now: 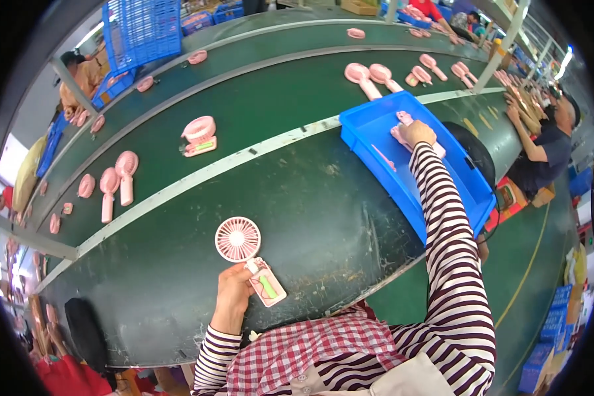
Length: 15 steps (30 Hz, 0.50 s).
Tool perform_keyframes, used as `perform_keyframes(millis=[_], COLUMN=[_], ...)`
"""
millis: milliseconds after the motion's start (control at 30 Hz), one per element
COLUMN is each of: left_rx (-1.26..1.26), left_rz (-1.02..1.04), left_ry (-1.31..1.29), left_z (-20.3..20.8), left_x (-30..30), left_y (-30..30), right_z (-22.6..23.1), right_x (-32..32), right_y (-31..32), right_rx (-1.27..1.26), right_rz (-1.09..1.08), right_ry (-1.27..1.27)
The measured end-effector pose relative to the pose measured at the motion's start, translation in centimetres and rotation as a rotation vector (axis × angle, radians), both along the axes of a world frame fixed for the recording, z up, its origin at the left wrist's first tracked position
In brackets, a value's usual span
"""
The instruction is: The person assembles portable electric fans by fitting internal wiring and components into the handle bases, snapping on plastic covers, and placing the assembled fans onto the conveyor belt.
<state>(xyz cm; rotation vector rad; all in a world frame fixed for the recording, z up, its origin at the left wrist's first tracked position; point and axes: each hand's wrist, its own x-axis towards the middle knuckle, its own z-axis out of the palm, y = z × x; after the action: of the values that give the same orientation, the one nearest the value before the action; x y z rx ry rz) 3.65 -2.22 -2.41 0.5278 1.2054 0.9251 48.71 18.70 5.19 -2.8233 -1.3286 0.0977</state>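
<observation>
Your left hand (233, 290) gripped a pink fan (247, 253) while your right hand (418, 134) was down in a blue tray (465, 188)

You had the fan over the near part of the dark green counter (336, 224), your left thumb and fingers closed on its handle (277, 294) just below the round grille (237, 239). The handle's open side faced up and showed a light green cylinder (268, 286) inside.

Your right arm (striped sleeve and all) stretched across the tray, which lay at the counter's right side. Your fingers curled down over a pink piece (403, 117) there; whether they had clamped on it, you could not tell from this view. Another thin pink piece (383, 158) lay near the tray's left wall.

Beyond a pale rail (270, 146), a green belt (277, 92) carried more pink fans (127, 175), some at your left and others just past the tray. Farther right, a person in a dark top (553, 150) leaned over the line.
</observation>
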Motion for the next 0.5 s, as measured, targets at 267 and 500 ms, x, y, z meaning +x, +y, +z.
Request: perform_keyframes(millis=[267,500], left_rx=[-0.032,-0.048], left_rz=[-0.002,0.046], left_ry=[-0.084,-0.096], left_z=[0.3,1.6], left_x=[0.5,1.0], left_y=[0.6,0.4], right_z=[-9.4,-5.2], right_x=[8.0,3.3], right_y=[3.1,-0.2], right_rx=[-0.187,0.004], right_rz=[0.557,0.566], right_ry=[-0.353,-0.364])
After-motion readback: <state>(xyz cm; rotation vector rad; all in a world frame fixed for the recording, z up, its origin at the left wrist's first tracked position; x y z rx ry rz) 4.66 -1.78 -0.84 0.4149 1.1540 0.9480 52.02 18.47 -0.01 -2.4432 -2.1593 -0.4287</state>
